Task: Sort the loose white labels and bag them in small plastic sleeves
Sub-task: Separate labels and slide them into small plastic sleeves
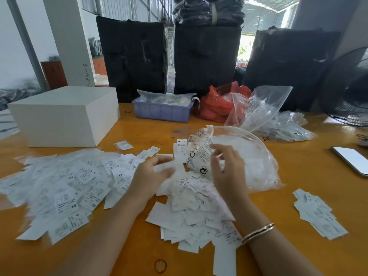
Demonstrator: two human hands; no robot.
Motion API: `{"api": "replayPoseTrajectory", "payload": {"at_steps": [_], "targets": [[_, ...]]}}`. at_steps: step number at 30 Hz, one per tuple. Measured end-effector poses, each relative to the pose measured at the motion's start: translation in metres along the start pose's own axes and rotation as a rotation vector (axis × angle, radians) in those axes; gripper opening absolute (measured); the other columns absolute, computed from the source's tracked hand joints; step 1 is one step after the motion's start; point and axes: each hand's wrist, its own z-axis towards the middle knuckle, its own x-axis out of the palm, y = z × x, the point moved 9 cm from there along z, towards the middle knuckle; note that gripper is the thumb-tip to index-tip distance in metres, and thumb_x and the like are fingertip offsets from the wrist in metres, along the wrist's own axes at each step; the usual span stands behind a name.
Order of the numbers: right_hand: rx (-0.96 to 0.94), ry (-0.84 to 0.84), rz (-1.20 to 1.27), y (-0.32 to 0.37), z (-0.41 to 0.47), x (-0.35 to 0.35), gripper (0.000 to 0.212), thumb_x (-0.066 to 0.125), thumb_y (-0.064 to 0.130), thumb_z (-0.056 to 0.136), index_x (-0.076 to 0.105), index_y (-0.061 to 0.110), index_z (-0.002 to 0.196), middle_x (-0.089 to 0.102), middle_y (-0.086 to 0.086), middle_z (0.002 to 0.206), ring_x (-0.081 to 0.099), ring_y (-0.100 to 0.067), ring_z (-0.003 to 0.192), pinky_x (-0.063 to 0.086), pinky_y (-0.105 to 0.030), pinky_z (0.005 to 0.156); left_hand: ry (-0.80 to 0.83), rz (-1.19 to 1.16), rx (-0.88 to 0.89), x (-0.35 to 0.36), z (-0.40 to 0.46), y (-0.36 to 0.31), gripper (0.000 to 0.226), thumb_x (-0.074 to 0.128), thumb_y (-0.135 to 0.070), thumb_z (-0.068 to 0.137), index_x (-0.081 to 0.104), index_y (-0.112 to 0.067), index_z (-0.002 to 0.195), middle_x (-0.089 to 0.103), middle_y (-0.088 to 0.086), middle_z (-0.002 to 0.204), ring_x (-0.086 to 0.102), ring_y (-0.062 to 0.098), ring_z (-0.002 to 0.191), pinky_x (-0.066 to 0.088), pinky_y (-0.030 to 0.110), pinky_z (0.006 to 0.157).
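Loose white labels lie in a wide pile (65, 186) on the left and in a heap (195, 212) between my forearms. A small stack (318, 214) sits at the right. My left hand (151, 176) grips a blurred white label (166, 167) above the heap. My right hand (227, 168) hovers with curled fingers in front of a large clear zip bag (253, 156) of pale plastic sleeves. Blur hides whether it pinches anything.
On the orange table stand a white box (63, 116), a blue basket (161, 112), a red plastic bag (217, 105) and an upright clear bag (258, 104) beside filled sleeves (284, 129). A phone (352, 160) and a fan (350, 92) are at the right. A rubber band (160, 265) lies near me.
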Motion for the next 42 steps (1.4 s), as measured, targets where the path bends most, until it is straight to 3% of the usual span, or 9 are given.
{"api": "replayPoseTrajectory", "payload": {"at_steps": [2, 6, 14, 21, 27, 31, 38, 40, 42], "targets": [[0.147, -0.137, -0.134, -0.031, 0.009, -0.021, 0.024, 0.049, 0.010, 0.093, 0.064, 0.015, 0.111, 0.061, 0.001, 0.107, 0.052, -0.017, 0.100, 0.031, -0.027, 0.087, -0.163, 0.185, 0.067, -0.020, 0.002, -0.004, 0.023, 0.070, -0.022, 0.084, 0.061, -0.037, 0.098, 0.053, -0.028, 0.095, 0.050, -0.004, 0.082, 0.043, 0.011, 0.061], [0.380, 0.249, -0.495, -0.087, 0.004, 0.003, 0.036, 0.039, 0.012, 0.096, 0.060, 0.022, 0.123, 0.058, -0.001, 0.126, 0.044, -0.020, 0.120, 0.021, -0.034, 0.101, -0.287, 0.460, 0.092, -0.040, 0.003, -0.002, 0.039, 0.070, -0.011, 0.084, 0.059, -0.022, 0.119, 0.061, -0.002, 0.115, 0.056, 0.012, 0.095, 0.047, 0.018, 0.062], [0.322, 0.404, -0.766, -0.090, 0.000, 0.021, 0.027, 0.038, 0.010, 0.091, 0.057, 0.016, 0.108, 0.055, -0.005, 0.113, 0.045, -0.025, 0.107, 0.030, -0.036, 0.092, -0.286, 1.059, 0.107, -0.036, 0.004, 0.002, 0.040, 0.065, -0.035, 0.086, 0.055, -0.032, 0.125, 0.050, -0.002, 0.134, 0.043, 0.019, 0.119, 0.043, 0.029, 0.090], [0.288, 0.321, -0.721, -0.086, 0.004, 0.017, 0.028, 0.042, 0.024, 0.096, 0.066, 0.026, 0.111, 0.058, 0.001, 0.111, 0.046, -0.022, 0.106, 0.026, -0.037, 0.089, -0.016, 0.697, 0.441, 0.016, -0.010, -0.016, 0.021, 0.060, -0.024, 0.089, 0.065, -0.027, 0.110, 0.057, -0.011, 0.116, 0.039, 0.009, 0.115, 0.030, 0.024, 0.094], [0.282, 0.380, -0.445, -0.086, 0.003, 0.033, 0.023, 0.045, 0.020, 0.095, 0.066, 0.021, 0.105, 0.061, 0.005, 0.117, 0.050, -0.018, 0.108, 0.022, -0.034, 0.092, 0.298, 0.604, 0.545, 0.052, -0.025, -0.018, 0.031, 0.054, -0.024, 0.095, 0.059, -0.034, 0.123, 0.049, -0.023, 0.124, 0.036, -0.002, 0.118, 0.027, 0.023, 0.099], [0.310, 0.393, -0.361, -0.090, 0.002, 0.034, 0.034, 0.040, 0.016, 0.096, 0.063, 0.024, 0.120, 0.055, 0.011, 0.131, 0.045, -0.015, 0.121, 0.017, -0.035, 0.097, 0.308, 0.582, 0.510, 0.051, -0.024, -0.016, 0.029, 0.054, -0.021, 0.095, 0.062, -0.032, 0.120, 0.052, -0.020, 0.121, 0.039, -0.001, 0.117, 0.034, 0.025, 0.102], [0.338, -0.087, 0.051, -0.077, 0.007, -0.012, 0.025, 0.056, 0.004, 0.091, 0.070, 0.014, 0.108, 0.065, 0.006, 0.106, 0.058, -0.014, 0.105, 0.030, -0.005, 0.084, 0.255, 0.554, 0.495, 0.045, -0.021, -0.020, 0.024, 0.056, -0.019, 0.094, 0.066, -0.028, 0.114, 0.056, -0.016, 0.116, 0.044, -0.001, 0.112, 0.027, 0.006, 0.090], [0.388, -0.082, 0.124, -0.081, 0.006, -0.013, 0.026, 0.056, 0.005, 0.091, 0.068, 0.014, 0.113, 0.063, 0.006, 0.108, 0.058, -0.014, 0.105, 0.036, -0.001, 0.081, 0.249, 0.549, 0.494, 0.044, -0.021, -0.020, 0.024, 0.057, -0.018, 0.094, 0.067, -0.027, 0.113, 0.057, -0.017, 0.114, 0.044, -0.001, 0.110, 0.029, 0.007, 0.090], [0.463, 0.071, -0.008, -0.091, 0.003, 0.001, 0.031, 0.054, 0.014, 0.094, 0.061, 0.016, 0.125, 0.060, 0.001, 0.122, 0.054, -0.017, 0.113, 0.040, -0.016, 0.091, 0.251, 0.547, 0.489, 0.044, -0.020, -0.020, 0.023, 0.057, -0.018, 0.093, 0.067, -0.027, 0.112, 0.055, -0.020, 0.109, 0.045, -0.001, 0.109, 0.034, 0.013, 0.091]]}}
